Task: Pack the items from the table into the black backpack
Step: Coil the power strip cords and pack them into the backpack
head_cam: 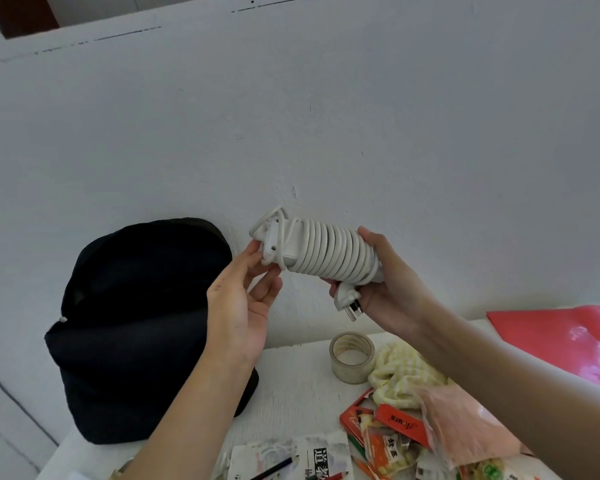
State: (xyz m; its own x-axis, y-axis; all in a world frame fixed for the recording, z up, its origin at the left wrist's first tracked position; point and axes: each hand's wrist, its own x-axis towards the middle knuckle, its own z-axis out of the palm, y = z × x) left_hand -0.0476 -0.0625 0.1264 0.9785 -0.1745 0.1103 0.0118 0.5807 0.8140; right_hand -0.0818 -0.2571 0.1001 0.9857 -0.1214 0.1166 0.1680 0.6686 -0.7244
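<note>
Power strip (323,252): white plastic, smooth cord coiled round body, held mid-air above tabletop (298,382), beside black fabric backpack (142,323). L hand (243,299): fingertips pinch one end. R hand (385,289): curled round plug end.

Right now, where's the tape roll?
In the head view, the tape roll stands on the table right of centre, between the black backpack and the yellow cloth.

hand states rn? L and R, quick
Left hand: pinches one end of the cord-wrapped power strip.
Right hand: grips its other end, near the plug.
</note>
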